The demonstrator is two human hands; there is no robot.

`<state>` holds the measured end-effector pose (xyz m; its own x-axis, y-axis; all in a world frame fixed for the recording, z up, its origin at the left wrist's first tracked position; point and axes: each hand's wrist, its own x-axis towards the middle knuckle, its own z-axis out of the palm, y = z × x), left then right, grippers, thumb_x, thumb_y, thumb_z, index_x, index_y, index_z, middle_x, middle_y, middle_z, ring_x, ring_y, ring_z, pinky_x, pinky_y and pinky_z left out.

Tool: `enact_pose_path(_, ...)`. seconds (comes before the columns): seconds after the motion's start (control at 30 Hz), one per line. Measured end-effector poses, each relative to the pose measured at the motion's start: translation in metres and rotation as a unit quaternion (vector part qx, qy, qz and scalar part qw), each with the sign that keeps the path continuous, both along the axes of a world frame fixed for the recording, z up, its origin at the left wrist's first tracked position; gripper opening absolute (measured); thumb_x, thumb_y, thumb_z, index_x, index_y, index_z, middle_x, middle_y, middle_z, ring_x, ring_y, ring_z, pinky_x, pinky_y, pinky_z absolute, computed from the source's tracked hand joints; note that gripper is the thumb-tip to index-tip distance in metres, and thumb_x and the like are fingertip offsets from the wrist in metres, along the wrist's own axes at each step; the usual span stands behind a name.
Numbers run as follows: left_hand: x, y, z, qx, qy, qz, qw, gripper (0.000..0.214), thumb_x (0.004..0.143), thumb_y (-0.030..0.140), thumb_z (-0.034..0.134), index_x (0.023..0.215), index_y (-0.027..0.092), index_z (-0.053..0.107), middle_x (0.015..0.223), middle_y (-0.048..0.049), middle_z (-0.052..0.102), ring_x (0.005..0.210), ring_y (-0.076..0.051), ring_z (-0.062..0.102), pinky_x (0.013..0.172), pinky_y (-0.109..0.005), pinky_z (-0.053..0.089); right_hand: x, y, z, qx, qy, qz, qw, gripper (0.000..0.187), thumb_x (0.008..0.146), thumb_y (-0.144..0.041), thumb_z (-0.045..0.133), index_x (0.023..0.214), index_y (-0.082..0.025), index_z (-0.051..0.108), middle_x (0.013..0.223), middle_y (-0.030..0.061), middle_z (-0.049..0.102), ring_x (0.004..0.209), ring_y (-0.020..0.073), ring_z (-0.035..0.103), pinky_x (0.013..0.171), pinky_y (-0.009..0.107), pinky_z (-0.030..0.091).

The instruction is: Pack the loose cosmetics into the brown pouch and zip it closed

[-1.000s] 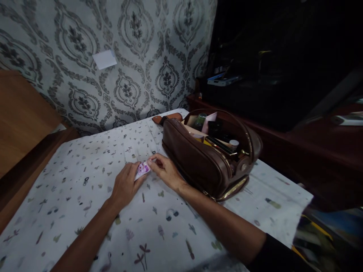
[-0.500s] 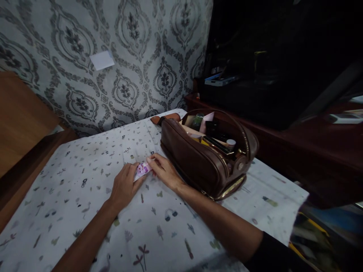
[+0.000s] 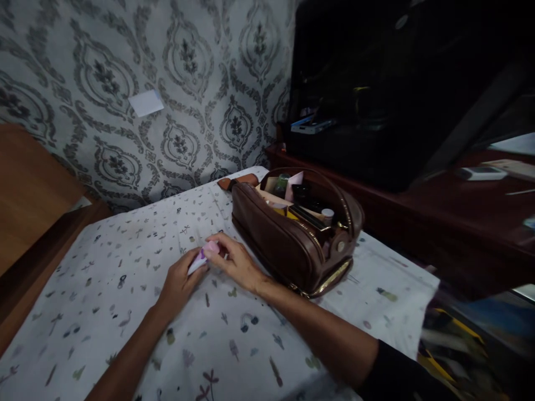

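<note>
A small white tube [image 3: 195, 265] with purple print and a pink cap [image 3: 212, 247] is held low over the patterned cloth. Wrapped around its body is my left hand [image 3: 179, 278], closed on the lower end. My right hand [image 3: 237, 262] pinches the pink cap at the upper end between thumb and fingers. To the right of both hands stands a brown leather toiletry bag [image 3: 276, 234], unzipped, with its handle raised. Inside it show a green-lidded jar [image 3: 282, 182], a white-capped bottle [image 3: 327, 214] and several boxes.
The white printed cloth [image 3: 125, 312] covers the table. Behind the bag lies a brown leather item [image 3: 246, 179]. A dark red cabinet [image 3: 384, 217] with a large black screen [image 3: 359, 111] borders the right side; a wooden panel [image 3: 33, 189] stands at left.
The tube has been turned, so its pink cap now shows and less of the purple print does. My right hand has shifted its fingers onto the cap. The view has swung slightly.
</note>
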<state>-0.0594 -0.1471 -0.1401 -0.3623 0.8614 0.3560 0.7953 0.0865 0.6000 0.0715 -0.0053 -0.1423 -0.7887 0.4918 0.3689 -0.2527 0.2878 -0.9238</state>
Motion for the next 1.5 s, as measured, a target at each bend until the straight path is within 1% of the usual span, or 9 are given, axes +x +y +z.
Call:
enact_pose_path(0.2,0.011,-0.005,0.03,-0.061,-0.152,-0.009,0.986,0.046,0.093,0.059,0.057,0.082,0.016,0.069,0.068,-0.0009,0.068,0.064,-0.017,0.062,0.062,-0.024,0.049,0.017,-0.002,0.03,0.034,0.011,0.006,0.999,0.023,0.091,-0.036,0.067,0.107,-0.02,0.067,0.088,-0.0006,0.063,0.076,0.0139,0.055,0.067,0.024,0.042)
enact_pose_path(0.33,0.009,-0.001,0.038,-0.049,-0.218,-0.015,0.975,0.056,0.085,0.07,0.061,0.075,0.015,0.069,0.058,-0.0014,0.064,0.052,-0.016,0.059,0.051,-0.024,0.047,0.033,0.001,0.047,0.106,0.017,-0.001,0.994,0.028,0.09,-0.033,0.07,0.114,-0.019,0.068,0.092,0.001,0.065,0.08,0.0155,0.057,0.075,0.026,0.045)
enact_pose_path(0.53,0.009,0.015,0.047,-0.051,-0.246,-0.059,0.966,0.049,0.087,0.063,0.065,0.077,0.015,0.07,0.061,-0.0036,0.069,0.052,-0.015,0.06,0.053,-0.024,0.048,0.061,0.006,0.069,0.144,0.048,-0.042,0.988,0.027,0.092,-0.035,0.069,0.112,-0.016,0.068,0.096,0.0046,0.067,0.084,0.0178,0.06,0.078,0.028,0.046)
enact_pose_path(0.7,0.026,0.036,0.061,-0.009,-0.307,-0.091,0.947,0.04,0.082,0.054,0.075,0.072,0.016,0.067,0.067,-0.0035,0.071,0.059,-0.016,0.062,0.058,-0.025,0.05,0.089,0.01,0.091,0.114,0.088,-0.102,0.984,0.019,0.091,-0.032,0.069,0.105,-0.019,0.066,0.087,-0.0003,0.064,0.078,0.0152,0.059,0.071,0.025,0.046)
enact_pose_path(0.83,0.044,0.053,0.073,0.005,-0.339,-0.153,0.928,0.04,0.078,0.054,0.078,0.08,0.016,0.069,0.065,-0.0021,0.069,0.056,-0.016,0.061,0.053,-0.026,0.049,0.114,0.01,0.106,0.169,0.118,-0.157,0.966,0.02,0.094,-0.034,0.068,0.108,-0.02,0.066,0.095,0.0028,0.069,0.087,0.018,0.065,0.079,0.029,0.05)
enact_pose_path(0.93,0.06,0.066,0.081,0.049,-0.28,-0.166,0.944,0.032,0.084,0.049,0.074,0.091,0.018,0.07,0.072,-0.0012,0.07,0.063,-0.015,0.062,0.058,-0.025,0.052,0.135,0.015,0.115,0.225,0.146,-0.212,0.94,0.021,0.096,-0.032,0.067,0.114,-0.02,0.065,0.106,0.0059,0.073,0.097,0.0198,0.068,0.087,0.032,0.052)
enact_pose_path(1.07,0.082,0.078,0.09,0.115,-0.034,-0.129,0.984,0.024,0.095,0.039,0.063,0.112,0.023,0.069,0.105,-0.0057,0.072,0.087,-0.018,0.068,0.077,-0.028,0.057,0.162,0.029,0.122,0.224,0.152,-0.291,0.918,0.02,0.095,-0.028,0.068,0.113,-0.02,0.065,0.106,0.0049,0.072,0.091,0.0169,0.068,0.082,0.029,0.054)
enact_pose_path(1.23,0.099,0.085,0.091,0.131,0.261,-0.217,0.931,0.043,0.102,0.031,0.054,0.144,0.027,0.052,0.143,-0.0121,0.061,0.136,-0.028,0.056,0.111,-0.046,0.051,0.187,0.047,0.117,0.215,0.13,-0.358,0.899,0.019,0.095,-0.029,0.068,0.113,-0.021,0.066,0.103,0.0045,0.072,0.085,0.0169,0.069,0.074,0.028,0.056)
enact_pose_path(1.5,0.098,0.082,0.079,0.146,0.312,-0.221,0.912,0.059,0.099,0.015,0.053,0.155,0.033,0.043,0.137,-0.0084,0.066,0.129,-0.026,0.062,0.101,-0.045,0.06,0.202,0.07,0.098,0.326,0.065,-0.33,0.884,0.018,0.097,-0.035,0.068,0.112,-0.026,0.066,0.092,0.003,0.072,0.078,0.0173,0.068,0.07,0.028,0.056)
